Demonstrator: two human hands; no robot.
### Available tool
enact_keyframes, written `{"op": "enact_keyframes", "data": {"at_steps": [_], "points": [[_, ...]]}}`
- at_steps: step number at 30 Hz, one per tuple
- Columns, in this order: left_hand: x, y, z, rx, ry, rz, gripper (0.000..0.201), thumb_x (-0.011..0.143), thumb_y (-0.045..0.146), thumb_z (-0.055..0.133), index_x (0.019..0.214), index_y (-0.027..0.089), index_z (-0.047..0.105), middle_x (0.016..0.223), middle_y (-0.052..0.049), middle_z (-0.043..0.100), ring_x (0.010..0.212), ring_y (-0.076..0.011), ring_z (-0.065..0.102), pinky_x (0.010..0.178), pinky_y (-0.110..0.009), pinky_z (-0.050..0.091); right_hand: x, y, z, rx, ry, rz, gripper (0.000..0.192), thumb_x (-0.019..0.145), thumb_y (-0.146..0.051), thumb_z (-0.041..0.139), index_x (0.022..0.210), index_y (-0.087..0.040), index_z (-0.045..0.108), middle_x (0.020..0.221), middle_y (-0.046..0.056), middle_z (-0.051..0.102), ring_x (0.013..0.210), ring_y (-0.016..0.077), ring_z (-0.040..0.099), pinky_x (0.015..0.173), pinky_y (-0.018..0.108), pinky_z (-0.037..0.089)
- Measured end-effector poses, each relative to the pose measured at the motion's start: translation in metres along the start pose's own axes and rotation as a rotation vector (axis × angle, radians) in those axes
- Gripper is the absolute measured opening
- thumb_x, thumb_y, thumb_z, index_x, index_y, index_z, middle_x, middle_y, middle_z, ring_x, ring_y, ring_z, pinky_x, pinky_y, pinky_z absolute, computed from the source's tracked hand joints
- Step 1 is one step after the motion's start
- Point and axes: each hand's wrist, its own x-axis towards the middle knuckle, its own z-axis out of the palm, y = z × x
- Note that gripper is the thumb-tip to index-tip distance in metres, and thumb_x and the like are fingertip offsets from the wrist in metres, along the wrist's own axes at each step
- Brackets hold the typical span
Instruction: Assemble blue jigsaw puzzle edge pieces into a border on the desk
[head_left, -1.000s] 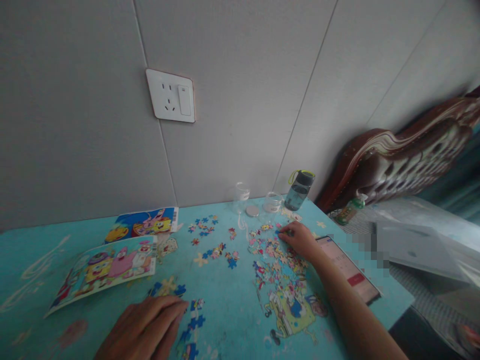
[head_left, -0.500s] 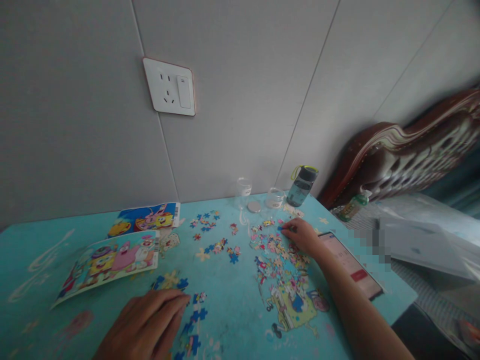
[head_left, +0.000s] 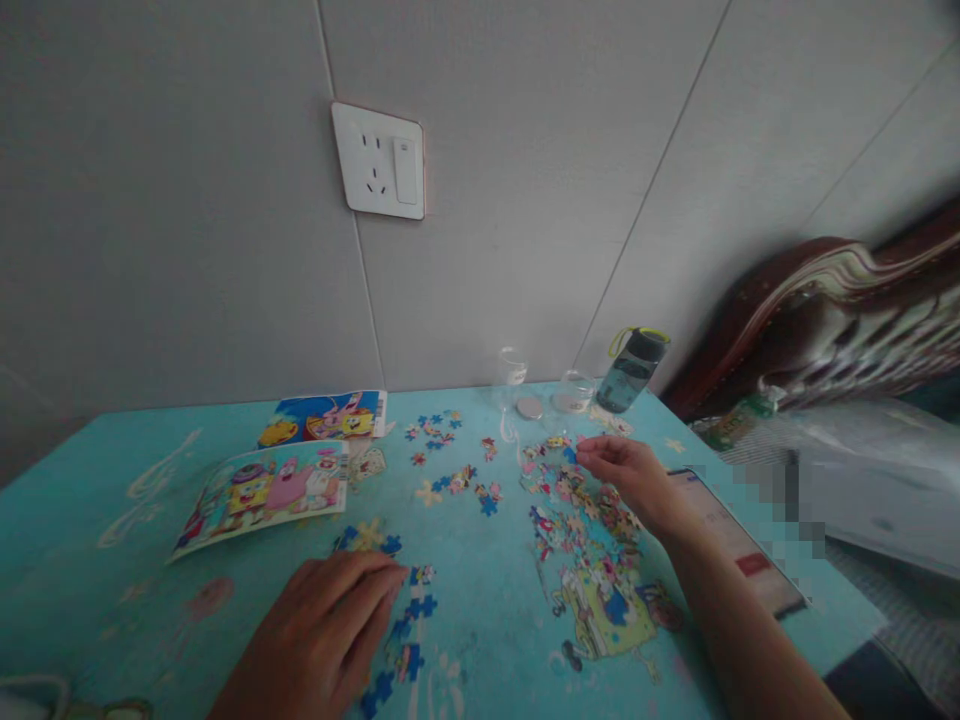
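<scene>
Left hand (head_left: 326, 630): lay flat, palm down, fingers together and extended forward; right hand (head_left: 630, 475): reached far forward on a straight bare forearm, fingertips pinched together, knuckles raised.

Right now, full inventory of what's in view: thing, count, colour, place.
table: 1, turquoise, against the wall
wall socket: 1, white, on the wall above
reference picture: 1, cartoon print, table left
puzzle box panel: 1, blue cartoon, behind the picture
loose puzzle pieces: many, multicoloured, centre-right heap
blue pieces: several, by the left fingertips
glass cups: 2, clear, by the wall
round lid: 1, grey, between the cups
water bottle: 1, dark, yellow-green loop, far corner
phone: 1, screen lit, table right edge
headboard: 1, dark wood, right
left hand: flat on the table
right hand: raised, fingertips pinched over the heap
</scene>
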Motion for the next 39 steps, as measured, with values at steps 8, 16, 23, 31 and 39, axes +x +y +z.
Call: {"op": "enact_keyframes", "data": {"at_steps": [8,16,23,31,39], "points": [[0.004,0.008,-0.002,-0.036,-0.055,-0.046,0.019,0.098,0.022,0.052,0.111,0.023,0.064,0.104,-0.003,0.066,0.095,-0.0185,0.061,0.084,-0.034,0.049,-0.013,-0.012,0.022,0.153,-0.084,0.029,0.031,0.077,-0.044,0.078,0.094,-0.019,0.071,0.077,0.002,0.071,0.067,0.0144,0.062,0.064,0.027,0.047],[0.012,-0.017,-0.016,0.168,-0.001,-0.261,0.017,0.097,0.022,0.051,0.105,0.018,0.065,0.102,-0.007,0.067,0.095,-0.0233,0.060,0.090,-0.043,0.046,-0.040,-0.031,0.065,-0.199,-0.397,-0.115,0.019,0.087,-0.039,0.065,0.088,-0.022,0.074,0.081,0.003,0.072,0.069,0.0160,0.061,0.062,0.028,0.047],[0.014,-0.030,-0.018,0.208,-0.056,-0.348,0.017,0.097,0.020,0.049,0.102,0.019,0.066,0.099,-0.006,0.066,0.098,-0.0231,0.060,0.093,-0.043,0.046,-0.061,-0.039,0.087,-0.291,-0.550,-0.227,0.014,0.091,-0.033,0.062,0.095,-0.029,0.075,0.091,0.001,0.072,0.077,0.0157,0.064,0.067,0.027,0.048],[0.015,-0.015,-0.011,0.128,-0.132,-0.356,0.017,0.098,0.023,0.050,0.102,0.020,0.066,0.099,-0.005,0.067,0.095,-0.0228,0.060,0.089,-0.042,0.047,-0.060,-0.038,0.085,-0.297,-0.520,-0.217,0.015,0.092,-0.037,0.062,0.097,-0.029,0.074,0.090,0.000,0.073,0.075,0.0152,0.064,0.065,0.027,0.047],[0.012,-0.015,-0.007,0.056,-0.150,-0.334,0.019,0.099,0.024,0.049,0.103,0.021,0.067,0.099,-0.005,0.066,0.095,-0.0222,0.059,0.089,-0.041,0.046,-0.061,-0.036,0.088,-0.282,-0.491,-0.171,0.016,0.091,-0.037,0.063,0.095,-0.027,0.075,0.085,0.000,0.073,0.071,0.0152,0.062,0.063,0.027,0.046]]}}
